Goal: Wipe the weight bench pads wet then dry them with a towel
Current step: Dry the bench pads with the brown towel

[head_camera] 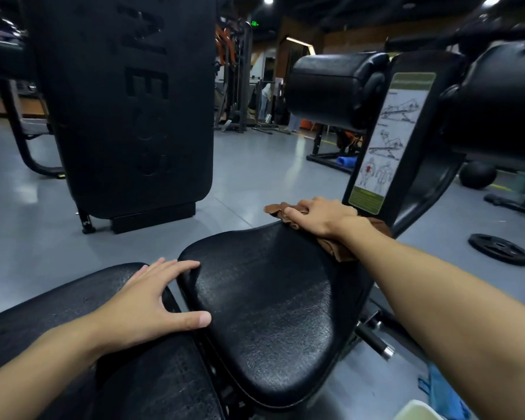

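A black seat pad (264, 301) fills the middle of the view, its surface shiny. My right hand (322, 216) grips a brown cloth (337, 250) at the pad's far right edge, fingers curled over it. The cloth bunches out past my fingers and trails under my wrist. A second black pad (43, 316), the long back pad, lies to the near left. My left hand (155, 298) rests flat across the gap between the two pads, fingers spread, thumb on the seat pad's edge.
A tall black upright pad (128, 101) stands ahead on the left. Black roller pads (331, 89) and an instruction placard (391, 140) rise at the right. A weight plate (500, 248) and a ball (478, 175) lie on the grey floor. Blue cloth (443, 395) lies at bottom right.
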`<state>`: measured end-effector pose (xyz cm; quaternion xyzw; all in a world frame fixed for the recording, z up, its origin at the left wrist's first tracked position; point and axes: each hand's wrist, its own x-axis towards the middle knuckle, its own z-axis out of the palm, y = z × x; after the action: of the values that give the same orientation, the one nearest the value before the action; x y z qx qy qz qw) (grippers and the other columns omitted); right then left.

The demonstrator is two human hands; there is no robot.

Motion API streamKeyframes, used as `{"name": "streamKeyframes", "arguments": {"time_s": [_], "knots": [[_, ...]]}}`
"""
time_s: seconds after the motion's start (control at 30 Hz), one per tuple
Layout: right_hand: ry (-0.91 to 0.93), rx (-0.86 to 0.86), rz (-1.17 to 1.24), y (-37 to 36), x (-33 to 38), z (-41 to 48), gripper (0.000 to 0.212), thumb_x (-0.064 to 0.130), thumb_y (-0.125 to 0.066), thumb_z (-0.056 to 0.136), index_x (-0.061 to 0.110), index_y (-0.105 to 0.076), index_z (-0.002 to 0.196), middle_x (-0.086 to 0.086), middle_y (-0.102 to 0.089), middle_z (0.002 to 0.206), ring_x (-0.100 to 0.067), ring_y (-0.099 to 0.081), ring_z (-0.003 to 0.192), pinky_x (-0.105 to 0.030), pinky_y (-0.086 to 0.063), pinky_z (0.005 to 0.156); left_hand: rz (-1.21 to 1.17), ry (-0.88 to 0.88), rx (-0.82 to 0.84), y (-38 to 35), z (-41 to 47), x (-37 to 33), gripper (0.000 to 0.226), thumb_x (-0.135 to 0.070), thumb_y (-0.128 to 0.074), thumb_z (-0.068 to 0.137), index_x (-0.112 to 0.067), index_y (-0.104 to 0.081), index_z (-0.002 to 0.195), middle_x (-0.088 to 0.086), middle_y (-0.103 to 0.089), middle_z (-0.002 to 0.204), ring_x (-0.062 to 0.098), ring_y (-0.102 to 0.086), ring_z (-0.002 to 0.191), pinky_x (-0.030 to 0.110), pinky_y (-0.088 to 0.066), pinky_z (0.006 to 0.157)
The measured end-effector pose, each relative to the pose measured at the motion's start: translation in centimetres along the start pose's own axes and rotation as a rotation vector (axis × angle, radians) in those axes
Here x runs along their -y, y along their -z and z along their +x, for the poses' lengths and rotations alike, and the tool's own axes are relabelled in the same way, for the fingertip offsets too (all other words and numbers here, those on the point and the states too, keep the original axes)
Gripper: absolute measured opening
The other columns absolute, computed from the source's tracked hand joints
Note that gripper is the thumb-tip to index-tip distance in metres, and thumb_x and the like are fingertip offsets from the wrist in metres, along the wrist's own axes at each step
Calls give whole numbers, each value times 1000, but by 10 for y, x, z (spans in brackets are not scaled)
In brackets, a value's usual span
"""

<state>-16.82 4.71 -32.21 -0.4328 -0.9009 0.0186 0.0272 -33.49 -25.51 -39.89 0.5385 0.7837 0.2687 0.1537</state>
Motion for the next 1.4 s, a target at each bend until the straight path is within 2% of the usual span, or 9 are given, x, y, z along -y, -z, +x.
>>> {"name": "streamKeyframes", "arguments": {"time_s": [0.23, 0.4, 0.53, 0.73, 0.97, 1.1, 1.13, 1.27, 1.4], "knots": [[-82, -101, 49, -5, -18, -33, 79, 84, -18, 84, 43, -31, 150, 1, -35, 155, -42, -41, 132, -60, -36, 103, 101, -12, 31, -3, 1, 0, 108, -102, -49, 37, -65, -23, 135, -8, -14, 163, 6, 9, 150, 27, 6, 119], [-193, -240, 229, -25, -34, -68, 76, 82, -26, 84, 42, -34, 149, 3, -26, 159, -44, -32, 136, -60, -35, 106, 146, -23, 18, -4, 5, 2, 118, -103, -46, 38, -56, -24, 144, -9, -26, 158, 15, -5, 151, 37, -2, 123], [-293, -385, 514, -49, -26, -103, 69, 69, -38, 92, 35, -34, 152, 3, -12, 163, -41, -15, 144, -53, -26, 114, 203, -43, 9, -5, 9, 4, 121, -105, -40, 39, -52, -23, 146, -7, -31, 155, 16, -13, 149, 41, -5, 122], [-322, -386, 630, -67, 5, -148, 67, 63, -37, 96, 36, -23, 156, 9, 6, 166, -30, 8, 150, -54, -14, 118, 225, -48, 3, -8, 11, 8, 122, -108, -34, 38, -52, -22, 146, -5, -35, 153, 16, -19, 146, 45, -8, 121], [-262, -423, 726, -82, 41, -199, 54, 51, -25, 104, 35, -32, 154, 6, -3, 167, -25, 10, 152, -44, -1, 120, 199, -45, -2, -7, 8, 4, 124, -108, -34, 34, -52, -25, 144, -4, -39, 149, 17, -21, 145, 45, -6, 121], [-240, -573, 833, -102, 71, -231, 54, 46, -21, 103, 27, -42, 150, 1, -10, 166, -21, 5, 152, -9, 15, 107, 191, -40, 5, -6, 7, 3, 123, -107, -35, 34, -52, -25, 144, -3, -40, 148, 18, -21, 146, 45, -4, 121], [-244, -618, 862, -108, 82, -239, 56, 45, -22, 101, 27, -43, 149, 2, -10, 166, -21, 4, 152, -6, 13, 106, 195, -41, 2, -6, 6, 3, 123, -107, -35, 36, -51, -25, 144, -2, -40, 149, 18, -21, 145, 45, -4, 121], [-226, -720, 859, -130, 111, -259, 60, 45, -25, 96, 24, -44, 149, 1, -6, 165, -23, 0, 151, -25, -2, 117, 206, -45, -1, -6, 7, 3, 120, -106, -36, 39, -50, -25, 145, -2, -40, 149, 19, -22, 146, 45, -5, 121], [-228, -737, 830, -124, 95, -244, 63, 49, -34, 88, 23, -53, 142, -2, -20, 160, -25, -9, 150, -15, -1, 114, 218, -50, 0, -7, 8, 5, 119, -105, -36, 41, -50, -24, 146, -3, -40, 149, 18, -22, 146, 44, -6, 121]]}}
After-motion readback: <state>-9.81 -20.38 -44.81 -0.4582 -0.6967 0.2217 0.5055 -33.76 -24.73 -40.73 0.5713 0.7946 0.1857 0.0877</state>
